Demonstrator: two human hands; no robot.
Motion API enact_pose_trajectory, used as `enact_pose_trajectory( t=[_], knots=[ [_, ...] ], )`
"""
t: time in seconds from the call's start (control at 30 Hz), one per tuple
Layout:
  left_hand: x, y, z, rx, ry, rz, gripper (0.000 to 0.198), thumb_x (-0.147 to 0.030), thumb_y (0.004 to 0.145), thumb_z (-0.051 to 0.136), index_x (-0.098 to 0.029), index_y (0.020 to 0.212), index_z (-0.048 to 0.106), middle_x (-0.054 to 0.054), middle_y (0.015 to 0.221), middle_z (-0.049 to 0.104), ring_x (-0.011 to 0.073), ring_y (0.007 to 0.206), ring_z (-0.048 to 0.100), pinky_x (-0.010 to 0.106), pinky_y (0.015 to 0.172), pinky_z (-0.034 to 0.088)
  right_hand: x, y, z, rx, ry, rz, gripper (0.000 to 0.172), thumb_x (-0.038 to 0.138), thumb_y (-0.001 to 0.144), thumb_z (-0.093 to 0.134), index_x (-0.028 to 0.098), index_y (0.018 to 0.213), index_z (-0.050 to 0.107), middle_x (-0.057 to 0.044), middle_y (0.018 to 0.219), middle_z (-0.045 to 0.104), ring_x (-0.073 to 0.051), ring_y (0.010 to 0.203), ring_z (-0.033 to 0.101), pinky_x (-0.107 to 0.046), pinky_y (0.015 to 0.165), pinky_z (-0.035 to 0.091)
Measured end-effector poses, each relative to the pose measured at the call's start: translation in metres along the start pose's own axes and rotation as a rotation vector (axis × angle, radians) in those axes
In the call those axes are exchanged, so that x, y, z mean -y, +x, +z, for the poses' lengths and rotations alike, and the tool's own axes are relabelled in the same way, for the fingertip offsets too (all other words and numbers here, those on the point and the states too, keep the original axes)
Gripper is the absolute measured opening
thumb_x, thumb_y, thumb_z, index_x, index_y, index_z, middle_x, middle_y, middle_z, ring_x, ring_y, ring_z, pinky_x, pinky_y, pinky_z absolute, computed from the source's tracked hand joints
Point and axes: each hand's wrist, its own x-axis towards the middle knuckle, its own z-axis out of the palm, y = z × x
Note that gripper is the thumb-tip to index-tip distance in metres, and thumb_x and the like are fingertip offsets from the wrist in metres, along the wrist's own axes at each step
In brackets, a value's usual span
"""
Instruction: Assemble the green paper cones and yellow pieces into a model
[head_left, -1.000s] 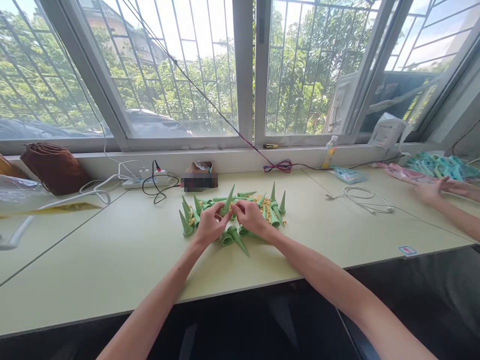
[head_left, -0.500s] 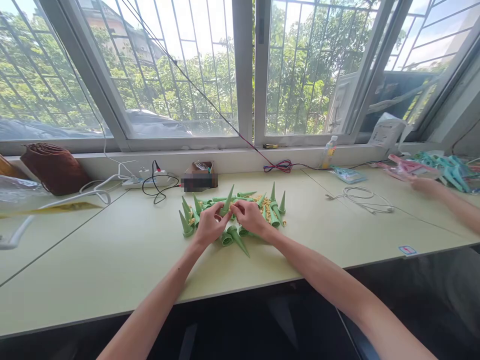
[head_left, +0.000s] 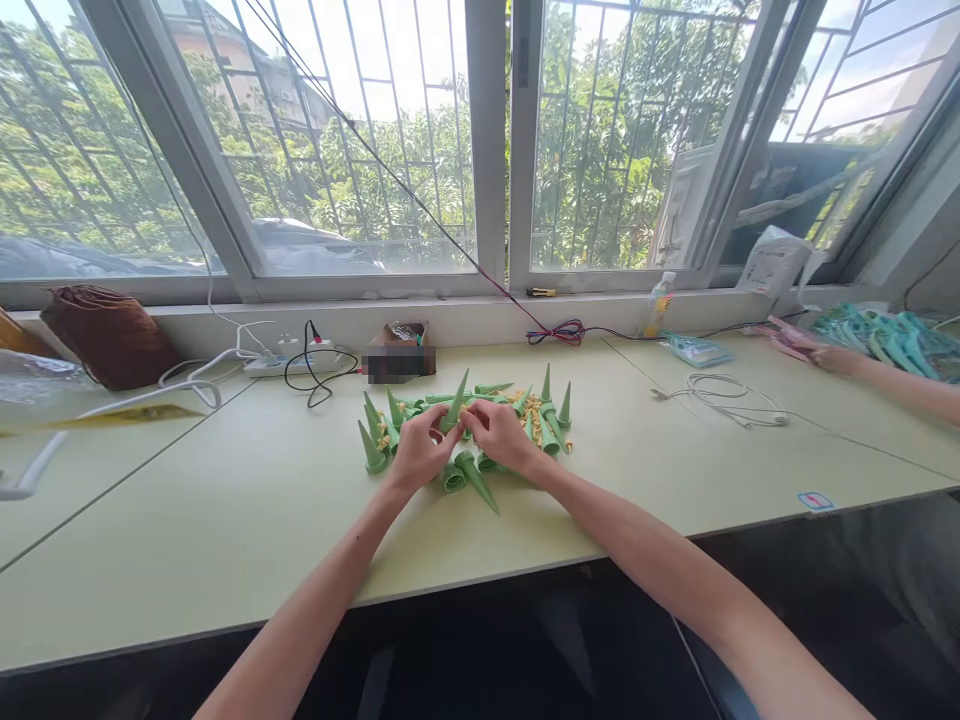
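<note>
Left hand [head_left: 421, 448] and right hand [head_left: 504, 436] meet at a green cone [head_left: 458, 398].
The left pinches it point up, maybe so the right can reach its wide end; I can't tell if the right holds anything. The cone is between the front and back edges of the table [head_left: 187, 540], among more cones [head_left: 480, 485] and yellow bits [head_left: 534, 407]. Both arms [head_left: 345, 560] stretch over the front edge.

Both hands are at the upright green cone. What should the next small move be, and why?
Probably steady the green cone with the left hand and work gently at its lower end with the right hand. The left grips it point-up, and the right's fingertips meet it there; whatever they pinch is hidden, hence the caution.
</note>
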Motion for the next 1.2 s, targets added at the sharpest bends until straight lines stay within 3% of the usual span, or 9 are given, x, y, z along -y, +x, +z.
enact_pose_trajectory(
  t=[1.2],
  knots=[
    [0.0018, 0.0001, 0.0005, 0.0, 0.023, 0.002, 0.025, -0.04, 0.079, 0.062, -0.016, 0.084, 0.06, -0.001, 0.069, 0.056, 0.0092, 0.055, 0.046, 0.023, 0.055, 0.048, 0.0032, -0.001, -0.002, 0.005, 0.049, 0.011, 0.032, 0.034, 0.094, 0.048, 0.017, 0.068, 0.057, 0.002, 0.054, 0.053, -0.011, 0.051, 0.045, -0.023, 0.056, 0.033]
  ],
)
